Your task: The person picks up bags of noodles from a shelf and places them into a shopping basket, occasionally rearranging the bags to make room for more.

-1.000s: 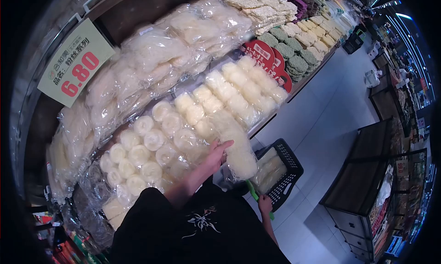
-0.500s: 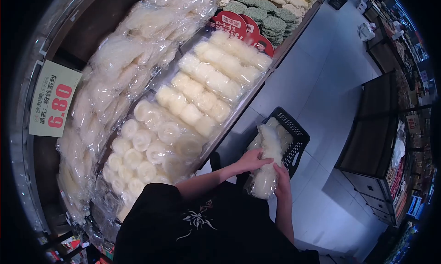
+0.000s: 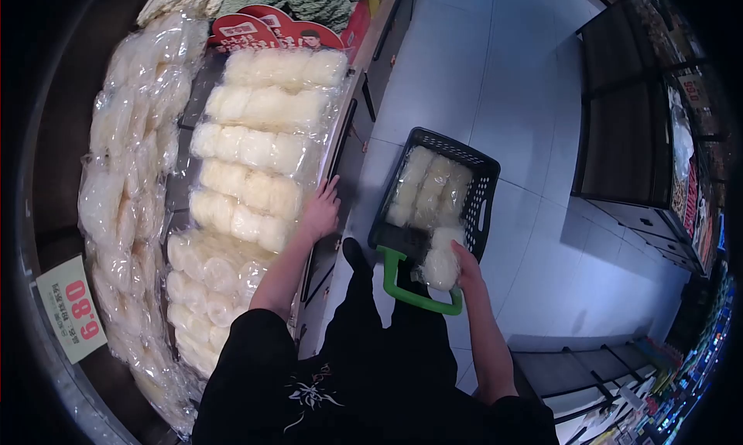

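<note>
My right hand (image 3: 467, 265) grips one end of a clear-wrapped pack of white vermicelli (image 3: 442, 261), tilted over the near part of a black shopping basket (image 3: 485, 169). Inside the basket lie several similar vermicelli packs (image 3: 433, 183), and its green handle (image 3: 422, 296) leans toward me. My left hand (image 3: 323, 210) is at the front edge of the display shelf, fingers spread and holding nothing. Right beside it is a row of long vermicelli packs (image 3: 251, 183) in shiny film, with round vermicelli nests (image 3: 209, 271) in film nearer me.
Bagged flat noodles (image 3: 128, 205) run along the shelf's far side, with a price card (image 3: 71, 309) below. A red sign (image 3: 279, 31) stands before green noodle cakes (image 3: 321, 2). Tiled floor (image 3: 518, 135) separates this shelf from dark display units (image 3: 619, 112) on the right.
My left hand has let go of the vermicelli pack and moved left to the shelf edge. My right hand keeps the pack, now lower at the basket. The view has turned.
</note>
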### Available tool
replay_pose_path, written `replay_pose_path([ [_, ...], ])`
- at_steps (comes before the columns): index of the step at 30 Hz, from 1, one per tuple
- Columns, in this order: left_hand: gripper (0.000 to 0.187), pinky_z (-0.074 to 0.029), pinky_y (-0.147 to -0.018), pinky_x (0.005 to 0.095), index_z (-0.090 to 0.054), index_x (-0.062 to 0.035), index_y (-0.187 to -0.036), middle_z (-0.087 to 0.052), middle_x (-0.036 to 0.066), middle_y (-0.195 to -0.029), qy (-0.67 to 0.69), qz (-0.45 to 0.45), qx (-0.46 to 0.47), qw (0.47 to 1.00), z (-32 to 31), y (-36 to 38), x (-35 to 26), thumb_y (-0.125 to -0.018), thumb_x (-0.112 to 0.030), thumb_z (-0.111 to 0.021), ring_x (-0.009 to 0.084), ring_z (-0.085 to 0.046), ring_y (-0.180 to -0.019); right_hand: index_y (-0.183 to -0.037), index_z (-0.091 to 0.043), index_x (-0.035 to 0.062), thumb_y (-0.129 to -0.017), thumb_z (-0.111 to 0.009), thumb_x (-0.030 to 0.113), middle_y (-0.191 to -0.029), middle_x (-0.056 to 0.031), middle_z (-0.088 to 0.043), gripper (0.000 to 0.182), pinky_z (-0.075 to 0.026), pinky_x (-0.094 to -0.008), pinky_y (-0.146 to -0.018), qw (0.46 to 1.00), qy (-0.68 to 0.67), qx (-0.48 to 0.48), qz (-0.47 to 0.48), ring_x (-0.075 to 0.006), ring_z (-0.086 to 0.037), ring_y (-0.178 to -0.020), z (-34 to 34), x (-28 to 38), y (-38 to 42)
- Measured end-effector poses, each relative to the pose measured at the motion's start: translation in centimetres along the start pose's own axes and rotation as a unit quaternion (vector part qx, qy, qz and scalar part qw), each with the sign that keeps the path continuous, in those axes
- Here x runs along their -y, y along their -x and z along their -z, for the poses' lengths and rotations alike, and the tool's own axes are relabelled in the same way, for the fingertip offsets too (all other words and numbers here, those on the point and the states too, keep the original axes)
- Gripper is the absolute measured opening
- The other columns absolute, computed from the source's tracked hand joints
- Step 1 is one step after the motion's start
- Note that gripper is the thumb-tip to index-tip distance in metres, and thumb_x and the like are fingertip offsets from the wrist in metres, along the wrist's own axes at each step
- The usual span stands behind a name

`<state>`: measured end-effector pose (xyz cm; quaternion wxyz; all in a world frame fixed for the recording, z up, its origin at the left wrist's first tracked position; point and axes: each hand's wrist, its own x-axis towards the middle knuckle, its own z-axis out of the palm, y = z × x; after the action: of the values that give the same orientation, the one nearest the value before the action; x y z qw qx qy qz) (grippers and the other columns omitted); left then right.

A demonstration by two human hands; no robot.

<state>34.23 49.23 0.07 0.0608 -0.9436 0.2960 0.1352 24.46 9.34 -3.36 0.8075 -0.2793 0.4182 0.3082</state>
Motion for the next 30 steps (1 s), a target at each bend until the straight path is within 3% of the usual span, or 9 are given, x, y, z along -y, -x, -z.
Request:
replay_pose_path([
  [2,0.029,-0.013,-0.118,0.048,-0.065,0.0019,-0.092,-0.06,0.018,-0.112,0.075,0.02,-0.044,0.996,-0.4,-0.3,0.0,-0.075,-0.021,-0.057,0.0322,-0.027,-0.14,-0.128,-0.048,-0.0005,-0.091,-0.06,0.02,-0.114,-0.0156,-0.062,0.043,-0.052,-0.0445,-0.088,0.999,-0.023,0.001,-0.026,-0.0301,-0.063,-0.1,1.0,1.0,-3.1],
  [5,0.027,-0.014,-0.118,0.0486,-0.064,0.0024,-0.089,-0.061,0.019,-0.108,0.142,0.036,-0.081,0.986,-1.3,-0.7,0.0,-0.075,-0.02,-0.056,0.0307,-0.029,-0.14,-0.126,-0.049,0.0016,-0.091,-0.061,0.02,-0.113,-0.0142,-0.062,0.042,-0.053,-0.043,-0.087,0.994,0.08,-0.059,0.055,-0.0287,-0.064,-0.099,0.7,2.6,-7.9],
  [7,0.025,-0.017,-0.117,0.0494,-0.063,0.003,-0.085,-0.062,0.019,-0.103,0.131,0.039,-0.068,0.988,-0.9,-0.9,-0.1,-0.074,-0.018,-0.056,0.0294,-0.031,-0.139,-0.129,-0.047,0.003,-0.088,-0.065,0.016,-0.114,-0.0135,-0.061,0.047,-0.052,-0.0415,-0.087,0.981,0.133,-0.118,0.073,-0.0271,-0.063,-0.1,0.6,4.0,-11.5],
  [11,0.019,-0.021,-0.116,0.0499,-0.063,0.0027,-0.081,-0.062,0.018,-0.1,0.149,0.076,-0.04,0.985,-0.6,-1.5,-0.6,-0.072,-0.014,-0.058,0.027,-0.035,-0.137,-0.136,-0.042,0.0046,-0.087,-0.068,0.017,-0.117,-0.0146,-0.06,0.057,-0.052,-0.0403,-0.087,0.979,0.134,-0.089,0.122,-0.0262,-0.062,-0.101,2.3,5.6,-19.0],
  [17,0.02,-0.024,-0.111,0.0547,-0.064,0.0017,-0.085,-0.063,0.015,-0.112,0.129,0.101,-0.044,0.985,-1.0,-1.9,-0.7,-0.072,-0.013,-0.059,0.0262,-0.039,-0.135,-0.141,-0.038,0.007,-0.085,-0.07,0.017,-0.123,-0.017,-0.057,0.066,-0.05,-0.035,-0.088,0.902,0.319,-0.266,0.12,-0.0239,-0.06,-0.103,10.8,1.3,-31.5],
  [21,0.022,-0.024,-0.11,0.0548,-0.065,0.0014,-0.087,-0.063,0.013,-0.115,0.119,0.111,-0.009,0.987,-1.3,-1.8,-0.7,-0.071,-0.013,-0.059,0.0259,-0.041,-0.134,-0.144,-0.035,0.0081,-0.086,-0.068,0.013,-0.126,-0.0157,-0.055,0.067,-0.049,-0.0328,-0.086,0.898,0.33,-0.248,0.151,-0.0217,-0.059,-0.102,12.8,-2.0,-34.2],
  [24,0.022,-0.023,-0.111,0.0543,-0.065,0.0009,-0.087,-0.063,0.013,-0.113,0.111,0.116,-0.009,0.987,-1.5,-1.8,-0.6,-0.071,-0.013,-0.059,0.025,-0.043,-0.133,-0.146,-0.033,0.0084,-0.087,-0.065,0.008,-0.127,-0.0134,-0.056,0.067,-0.049,-0.0312,-0.085,0.954,0.182,-0.16,0.177,-0.0198,-0.059,-0.101,13.0,-3.0,-35.3],
  [27,0.023,-0.019,-0.112,0.0567,-0.064,-0.0011,-0.091,-0.064,0.011,-0.111,0.11,0.123,-0.001,0.986,-1.8,-1.5,-0.7,-0.072,-0.012,-0.059,0.0265,-0.043,-0.134,-0.146,-0.032,0.0073,-0.089,-0.061,0.006,-0.129,-0.0116,-0.054,0.064,-0.048,-0.0278,-0.087,0.952,0.221,-0.152,0.147,-0.0169,-0.057,-0.104,15.7,-3.6,-37.2],
  [30,0.022,-0.02,-0.112,0.0568,-0.064,-0.001,-0.09,-0.064,0.011,-0.111,0.105,0.121,-0.009,0.987,-1.9,-1.4,-0.7,-0.072,-0.012,-0.059,0.0261,-0.043,-0.133,-0.145,-0.035,0.0064,-0.087,-0.061,0.006,-0.131,-0.0158,-0.054,0.064,-0.047,-0.032,-0.091,0.915,0.321,-0.165,0.181,-0.0232,-0.057,-0.108,16.4,-4.2,-38.1],
])
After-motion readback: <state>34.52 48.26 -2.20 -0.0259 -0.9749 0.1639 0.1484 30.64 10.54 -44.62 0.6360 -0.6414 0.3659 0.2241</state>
